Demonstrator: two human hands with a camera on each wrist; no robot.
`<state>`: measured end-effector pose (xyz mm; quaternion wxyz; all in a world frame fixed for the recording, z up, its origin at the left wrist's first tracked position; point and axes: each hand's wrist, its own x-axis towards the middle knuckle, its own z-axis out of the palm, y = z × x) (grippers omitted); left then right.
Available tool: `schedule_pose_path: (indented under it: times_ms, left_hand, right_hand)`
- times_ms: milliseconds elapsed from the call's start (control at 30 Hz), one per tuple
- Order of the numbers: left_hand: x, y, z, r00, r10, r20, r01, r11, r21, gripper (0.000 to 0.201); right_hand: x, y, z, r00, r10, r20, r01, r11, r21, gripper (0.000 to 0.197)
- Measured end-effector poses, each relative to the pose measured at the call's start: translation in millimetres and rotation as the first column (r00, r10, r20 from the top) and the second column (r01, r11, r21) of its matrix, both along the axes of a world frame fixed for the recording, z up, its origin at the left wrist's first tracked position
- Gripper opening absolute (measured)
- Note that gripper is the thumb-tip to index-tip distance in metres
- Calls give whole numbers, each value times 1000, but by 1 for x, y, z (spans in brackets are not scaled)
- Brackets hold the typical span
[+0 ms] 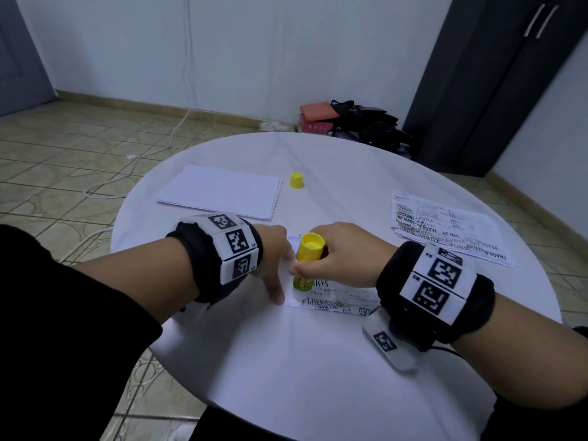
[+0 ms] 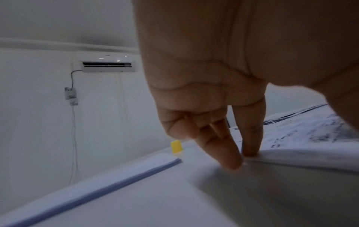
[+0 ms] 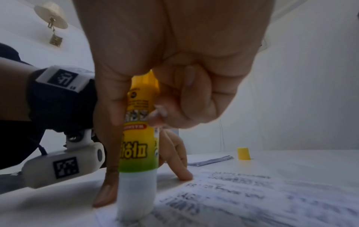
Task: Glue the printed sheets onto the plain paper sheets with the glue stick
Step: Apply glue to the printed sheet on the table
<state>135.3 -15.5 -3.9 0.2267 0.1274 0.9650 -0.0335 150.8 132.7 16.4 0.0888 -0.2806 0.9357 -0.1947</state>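
Two hands: right hand (image 1: 340, 254) fingers pinch glue stick (image 1: 307, 261) on "SAMPLE" sheet (image 1: 343, 297); left hand (image 1: 273, 262) fingers spread, pinning sheet.

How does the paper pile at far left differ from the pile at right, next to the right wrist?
The plain paper stack is blank; the printed sheet pile carries black text such as AIR MAIL and FRAGILE. The plain paper stack lies squared with flush edges; the printed sheet pile is fanned and askew. Both lie flat on the table, touched by neither hand.
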Motion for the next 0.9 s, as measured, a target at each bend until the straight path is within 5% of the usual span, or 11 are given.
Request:
schedule_pose_path:
  times_ms: [233, 600, 767, 900]
  left_hand:
    - [-4, 6, 3, 997, -58, -41, 49, 982, -181, 95]
    - [-7, 3, -1, 996, 83, -29, -87, 985, -147, 100]
    - [-14, 3, -7, 998, 54, -16, -56, 985, -166, 125]
    - [-20, 1, -11, 999, 35, 17, -31, 979, -203, 116]
  right_hand:
    - [8, 42, 2, 996, -90, -21, 90, 996, 4, 36]
    - [3, 116, 11, 957, -283, 61, 279, 958, 64, 31]
    - [-37, 126, 12, 855, -515, 60, 518, 850, -96, 33]
    - [-62, 120, 7, 807, -589, 50, 590, 800, -107, 34]
